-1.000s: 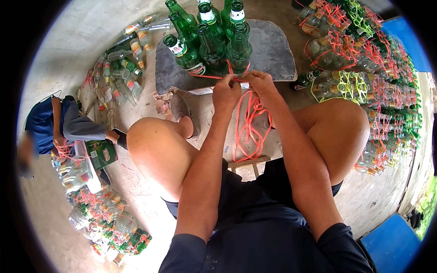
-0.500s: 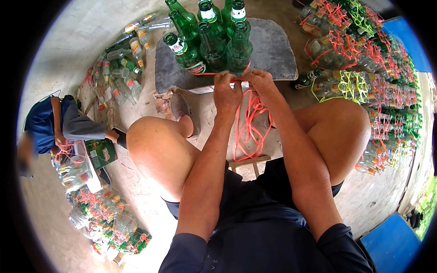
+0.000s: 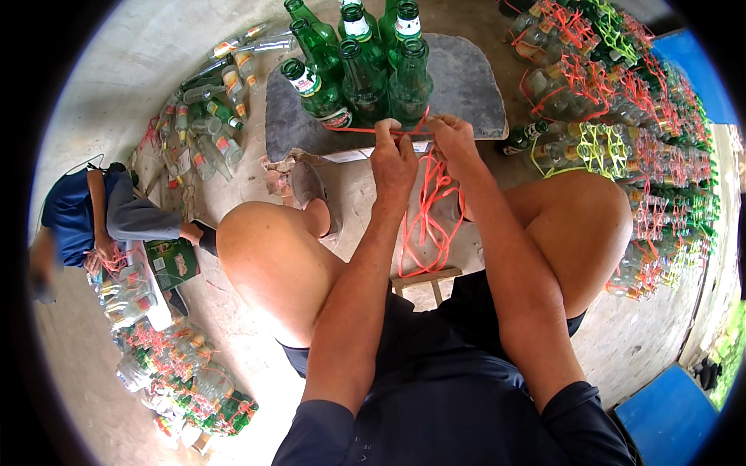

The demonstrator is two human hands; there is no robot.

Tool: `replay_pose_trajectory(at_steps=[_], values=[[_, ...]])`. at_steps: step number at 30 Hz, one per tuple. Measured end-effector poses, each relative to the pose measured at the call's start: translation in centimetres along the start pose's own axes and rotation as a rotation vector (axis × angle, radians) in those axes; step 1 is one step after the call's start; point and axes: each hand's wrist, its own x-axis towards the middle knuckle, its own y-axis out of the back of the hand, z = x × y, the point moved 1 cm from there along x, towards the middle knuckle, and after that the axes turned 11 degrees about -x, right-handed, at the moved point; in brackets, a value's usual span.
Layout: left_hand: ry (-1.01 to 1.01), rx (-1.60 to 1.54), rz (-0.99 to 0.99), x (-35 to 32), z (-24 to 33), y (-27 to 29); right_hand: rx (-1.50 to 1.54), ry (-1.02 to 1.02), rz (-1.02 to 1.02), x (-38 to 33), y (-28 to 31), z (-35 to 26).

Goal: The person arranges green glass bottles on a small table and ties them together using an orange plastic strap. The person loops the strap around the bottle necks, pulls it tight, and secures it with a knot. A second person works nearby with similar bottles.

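Both hands (image 3: 394, 161) (image 3: 455, 146) now slightly farther apart

Single head-worn fisheye, facing steeply down, hands (image 3: 394, 161) near.

Both forearms (image 3: 349, 309) are stretched fwd, L hand (image 3: 395, 161) is held part-curled, R hand (image 3: 454, 144) is pinched just alongside.

White labels (image 3: 357, 29) on green bottles (image 3: 365, 87)
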Motion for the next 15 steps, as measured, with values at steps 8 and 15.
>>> replay_pose_trajectory(at_steps=[8, 15], values=[[-0.002, -0.032, 0.114, 0.3, -0.4, -1.0, -0.137, 0.011, 0.237, 2.8, 0.8, -0.4], [-0.094, 0.039, 0.193, 1.3, -1.1, -1.3, -0.240, 0.099, 0.366, 5.6, 0.7, -1.1]])
